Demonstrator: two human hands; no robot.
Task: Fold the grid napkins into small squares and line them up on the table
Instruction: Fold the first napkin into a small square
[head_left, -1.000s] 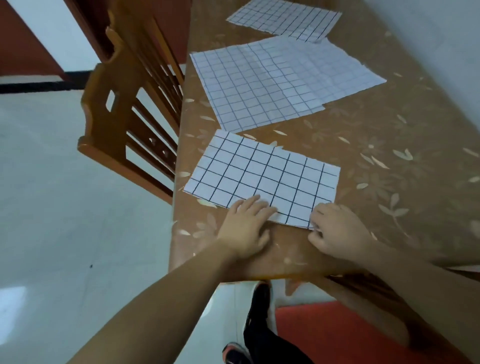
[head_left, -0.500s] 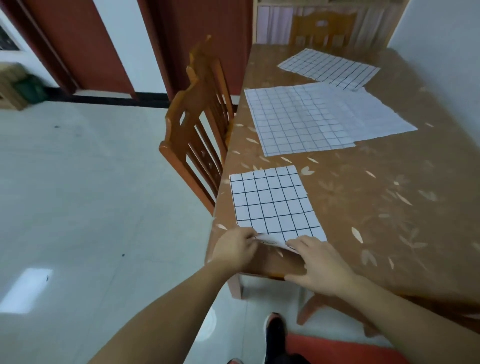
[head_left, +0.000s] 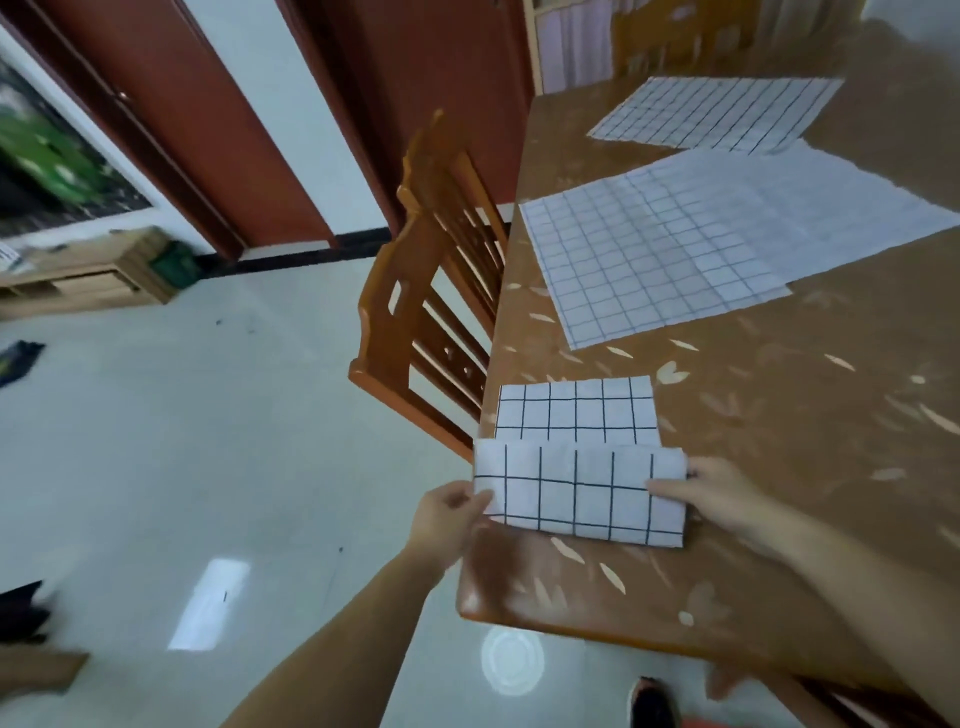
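Note:
A white napkin with a black grid (head_left: 576, 467) lies near the front left corner of the brown table (head_left: 779, 415). Its near half is lifted and curled over toward the far half. My left hand (head_left: 449, 512) pinches the flap's left edge. My right hand (head_left: 711, 493) holds the flap's right edge with fingers on top. Farther back lie a large unfolded grid napkin (head_left: 649, 260) and another grid napkin (head_left: 722, 111) at the far end.
A wooden chair (head_left: 431, 312) stands against the table's left side, and another chair sits at the far end. The table's left and near edges are close to the napkin. Pale tiled floor, red doors and a low cabinet lie to the left.
The napkin went from a wide rectangle to a squarer shape, and now both hands have raised its near edge and are rolling it away from me. The camera view has shifted.

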